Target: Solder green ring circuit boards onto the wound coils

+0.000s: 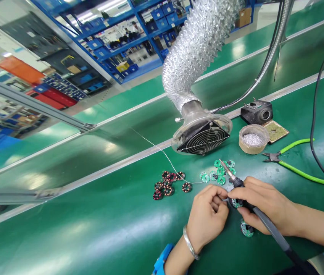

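Note:
My right hand [270, 202] is wrapped round a soldering iron [267, 221], its bare tip pointing up and away. Between that hand's thumb and forefinger sits a round green circuit board [237, 203], partly hidden by the fingers. My left hand [209, 214] is closed in a pinch right beside this board; what its fingertips hold is hidden. A thin solder wire [164, 153] curves across the table to just behind the left knuckles. Another round board [247, 229] lies below the right hand. Several green boards [221, 179] lie beyond the hands.
Several copper-wound coils [166, 183] lie left of the boards. A fume extractor head [204, 141] hangs low on a foil duct. At right are a tub of metal bits [253, 139], an iron stand [257, 112], a sponge tray [278, 130], green-handled cutters [296, 162] and a black cable [312, 126].

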Demonstrator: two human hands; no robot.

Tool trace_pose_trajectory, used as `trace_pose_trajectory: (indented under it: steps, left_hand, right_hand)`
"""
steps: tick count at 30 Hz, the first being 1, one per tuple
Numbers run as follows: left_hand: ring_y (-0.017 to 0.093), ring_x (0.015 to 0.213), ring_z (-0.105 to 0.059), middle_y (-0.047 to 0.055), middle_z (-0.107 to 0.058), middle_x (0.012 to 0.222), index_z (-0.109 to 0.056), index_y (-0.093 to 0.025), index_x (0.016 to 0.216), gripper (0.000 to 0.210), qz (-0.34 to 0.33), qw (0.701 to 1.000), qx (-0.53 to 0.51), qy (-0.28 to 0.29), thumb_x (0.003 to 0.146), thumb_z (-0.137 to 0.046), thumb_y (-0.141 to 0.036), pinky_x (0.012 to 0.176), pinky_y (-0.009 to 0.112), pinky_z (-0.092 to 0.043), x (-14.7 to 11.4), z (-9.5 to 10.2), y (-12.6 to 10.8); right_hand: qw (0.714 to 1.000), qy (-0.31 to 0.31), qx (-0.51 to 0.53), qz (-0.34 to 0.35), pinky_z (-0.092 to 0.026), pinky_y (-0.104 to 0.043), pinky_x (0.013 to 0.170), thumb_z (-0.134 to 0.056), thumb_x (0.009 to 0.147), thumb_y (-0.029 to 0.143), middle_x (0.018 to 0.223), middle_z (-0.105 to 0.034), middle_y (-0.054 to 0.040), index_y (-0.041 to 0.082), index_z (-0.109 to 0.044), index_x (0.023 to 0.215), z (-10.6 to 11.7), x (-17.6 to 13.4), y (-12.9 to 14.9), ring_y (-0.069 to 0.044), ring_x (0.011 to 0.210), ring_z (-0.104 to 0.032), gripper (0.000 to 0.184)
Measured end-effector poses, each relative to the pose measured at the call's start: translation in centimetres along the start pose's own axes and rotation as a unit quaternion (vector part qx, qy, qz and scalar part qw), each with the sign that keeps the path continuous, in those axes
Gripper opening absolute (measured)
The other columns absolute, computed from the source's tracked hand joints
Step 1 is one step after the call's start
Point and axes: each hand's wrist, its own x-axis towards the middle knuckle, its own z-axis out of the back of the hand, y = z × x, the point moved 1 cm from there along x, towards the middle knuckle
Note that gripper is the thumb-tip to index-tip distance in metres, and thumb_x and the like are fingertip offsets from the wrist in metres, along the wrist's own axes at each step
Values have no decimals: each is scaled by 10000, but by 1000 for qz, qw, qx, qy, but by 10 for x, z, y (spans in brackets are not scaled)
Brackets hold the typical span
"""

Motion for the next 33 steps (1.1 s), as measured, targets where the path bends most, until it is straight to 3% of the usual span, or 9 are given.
trace_pose_trajectory:
  steps: [5, 10, 19, 24, 33]
  left_hand:
    - [71, 513, -486, -2, -546, 708, -597, -156, 733, 39, -76, 997, 7, 11, 739, -623, -128, 493, 172, -425, -5, 2, 1]
    - [82, 562, -508, 33, -600, 766, -682, -159, 775, 47, -120, 992, -15, 24, 795, -646, -181, 530, 175, -442, -10, -1, 2]
    - [54, 495, -399, -24, -480, 654, -602, -142, 648, 125, 3, 998, -57, -25, 770, -575, -138, 472, 167, -342, -11, -14, -7]
    - [60, 492, -392, -28, -464, 641, -550, -152, 627, 172, 20, 997, -62, -30, 792, -573, -196, 471, 181, -332, -12, -15, -5]
    - [88, 529, -472, -7, -515, 659, -522, -171, 651, 130, 33, 998, -59, -16, 779, -507, -150, 495, 199, -370, -16, -15, -1]
  right_hand:
    - [997, 36, 59, -41, -452, -285, 686, -498, 794, 23, 886, -586, -39, 180, -476, 1179, 5, 0, -5, -165, 766, -492, 416]
    - [992, 65, 87, -59, -459, -294, 737, -499, 842, 62, 974, -616, -59, 189, -470, 1184, 6, -2, -9, -170, 819, -521, 367]
    - [996, 42, 77, -33, -435, -265, 666, -521, 834, 63, 871, -600, -35, 193, -478, 1198, 9, 0, -9, -168, 770, -507, 389]
    - [996, 39, 69, 47, -367, -272, 618, -472, 850, 7, 884, -621, -45, 180, -472, 1201, 9, 2, -5, -144, 667, -419, 392]
    - [994, 71, 51, 65, -341, -300, 621, -452, 865, 45, 721, -523, -6, 171, -482, 1193, 7, -1, -7, -156, 642, -371, 353]
